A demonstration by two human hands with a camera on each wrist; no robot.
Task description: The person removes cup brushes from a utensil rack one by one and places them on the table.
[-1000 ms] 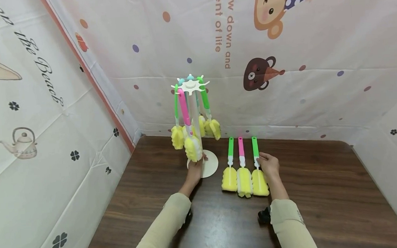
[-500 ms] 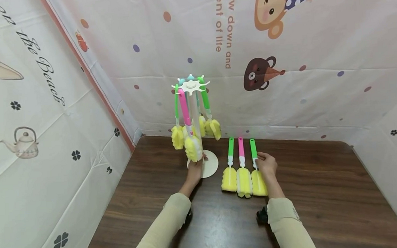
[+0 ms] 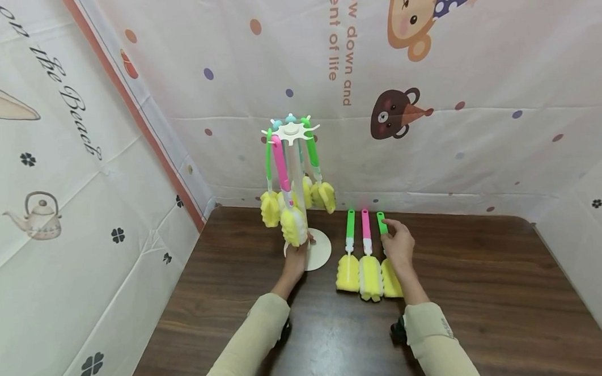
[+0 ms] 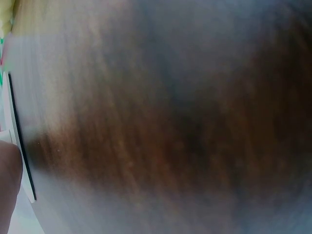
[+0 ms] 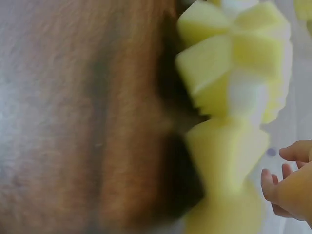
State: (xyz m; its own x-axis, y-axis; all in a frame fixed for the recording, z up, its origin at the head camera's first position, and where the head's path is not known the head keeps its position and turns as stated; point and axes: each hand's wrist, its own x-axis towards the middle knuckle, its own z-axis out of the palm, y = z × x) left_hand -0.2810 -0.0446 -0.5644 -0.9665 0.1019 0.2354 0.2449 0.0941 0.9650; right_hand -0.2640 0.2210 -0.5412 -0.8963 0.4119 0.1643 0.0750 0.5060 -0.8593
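My left hand (image 3: 296, 257) grips the foot of a white hanging stand (image 3: 292, 133), just above its round base; in the left wrist view only a digit (image 4: 9, 165) shows beside the post. Yellow sponge bottle brushes hang from the stand's hooks, among them one with a pink handle (image 3: 281, 163). My right hand (image 3: 400, 248) is over the rightmost lying brush (image 3: 391, 282), fingers by its green handle and partly covering it. In the right wrist view those fingers (image 5: 270, 187) are apart and loosely bent, with nothing between them.
Left of that brush lie a pink-handled brush (image 3: 370, 278) and a green-handled brush (image 3: 348, 273), side by side with sponges toward me. All rest on a dark wooden table (image 3: 490, 291). A printed cloth (image 3: 509, 160) hangs behind the table's far edge.
The rightmost brush has shifted slightly left, toward the pink-handled one. My right hand has moved left with it and now has its fingers spread off the handle. My left hand stays at the stand.
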